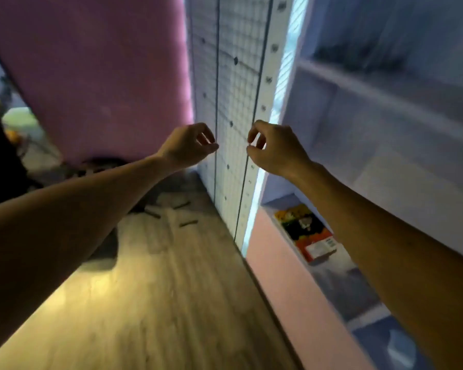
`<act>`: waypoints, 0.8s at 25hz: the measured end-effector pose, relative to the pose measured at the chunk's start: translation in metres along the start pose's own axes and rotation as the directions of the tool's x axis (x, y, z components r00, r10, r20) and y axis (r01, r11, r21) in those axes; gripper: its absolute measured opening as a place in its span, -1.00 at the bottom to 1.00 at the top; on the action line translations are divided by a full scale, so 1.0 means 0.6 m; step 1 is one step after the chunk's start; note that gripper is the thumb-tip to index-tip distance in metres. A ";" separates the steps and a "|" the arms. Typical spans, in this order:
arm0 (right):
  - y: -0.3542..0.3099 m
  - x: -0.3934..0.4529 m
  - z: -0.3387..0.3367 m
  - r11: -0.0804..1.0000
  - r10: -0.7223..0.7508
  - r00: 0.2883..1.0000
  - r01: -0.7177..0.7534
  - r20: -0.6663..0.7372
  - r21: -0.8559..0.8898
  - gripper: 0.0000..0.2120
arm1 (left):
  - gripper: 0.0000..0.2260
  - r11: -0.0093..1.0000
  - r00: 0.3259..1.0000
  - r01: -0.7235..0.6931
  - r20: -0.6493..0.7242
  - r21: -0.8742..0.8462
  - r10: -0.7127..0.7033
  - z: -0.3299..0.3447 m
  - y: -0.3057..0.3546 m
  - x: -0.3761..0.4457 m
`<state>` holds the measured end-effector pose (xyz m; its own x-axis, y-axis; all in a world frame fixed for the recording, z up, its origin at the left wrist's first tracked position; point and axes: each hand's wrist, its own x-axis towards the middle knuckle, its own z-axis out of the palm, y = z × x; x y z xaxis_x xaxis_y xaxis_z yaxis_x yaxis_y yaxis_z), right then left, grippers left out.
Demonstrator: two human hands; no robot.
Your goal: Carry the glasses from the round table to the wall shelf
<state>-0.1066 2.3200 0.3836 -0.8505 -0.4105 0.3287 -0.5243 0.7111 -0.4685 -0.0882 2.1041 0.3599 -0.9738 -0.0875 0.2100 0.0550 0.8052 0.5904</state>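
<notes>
Your left hand [190, 145]: fingers loosely curled, holding nothing. Your right hand [273, 146]: the same, empty. Both raised before the gridded wall panel [235, 102]. Shelf [358, 84]: to your right, blurred. Glasses: none in view. Round table: unseen. Progress: cannot tell.

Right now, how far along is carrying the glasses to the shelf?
Nothing visibly done: no glasses show on the pale wall shelf, though the frame is blurred. In hand: nothing; the left hand and right hand are raised with loosely curled fingers. Left: the carrying itself; the round table is out of view.
</notes>
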 end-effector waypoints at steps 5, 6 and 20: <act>0.024 -0.114 0.275 0.994 0.087 0.919 -0.106 0.384 0.028 -0.90 | -0.93 0.853 0.849 0.517 0.168 -0.065 -0.502 0.093 -0.265 -0.296; 0.025 -0.153 0.333 0.990 0.113 0.871 -0.141 0.477 0.022 -0.89 | -0.92 0.784 0.776 0.618 0.211 -0.059 -0.595 0.117 -0.313 -0.374; -0.059 -0.495 0.667 0.919 0.385 0.116 -0.139 0.915 -0.369 -0.87 | -0.89 -0.002 0.126 0.972 0.524 -0.237 -0.842 0.203 -0.499 -0.959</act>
<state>0.1481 2.1885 -0.0257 -0.3389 -0.2964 -0.8929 -0.3483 0.9212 -0.1736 0.4287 1.9847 -0.0324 -0.2850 -0.3817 -0.8793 -0.8938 -0.2255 0.3876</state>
